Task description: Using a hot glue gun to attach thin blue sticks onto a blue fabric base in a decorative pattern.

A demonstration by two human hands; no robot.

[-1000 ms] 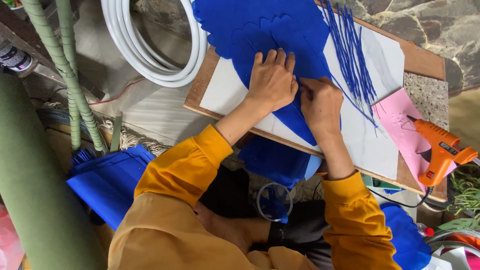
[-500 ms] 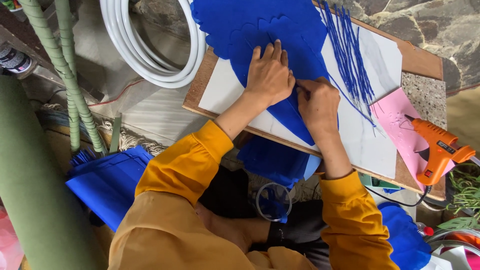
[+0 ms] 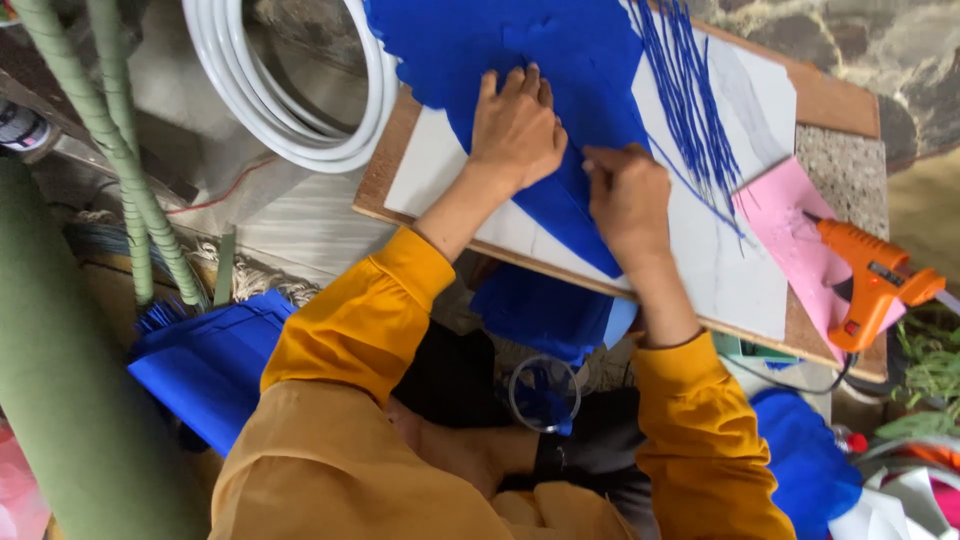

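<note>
Board-top blue sheet [image 3: 560, 70] under hands [image 3: 570, 165]

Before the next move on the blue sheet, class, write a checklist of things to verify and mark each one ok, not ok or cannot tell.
1. Left hand flat on the blue sheet: ok.
2. Right hand on the sheet's edge: ok; what its fingers pinch, cannot tell.
3. Sheet lying on the white board: ok, though its lower tip hangs over the near edge.
4. Blue strips clear of both hands: ok, they lie beside the right hand.
5. Glue gun away from the hands, on the pink paper: ok.
6. Glue gun hot or switched on: cannot tell.
</note>
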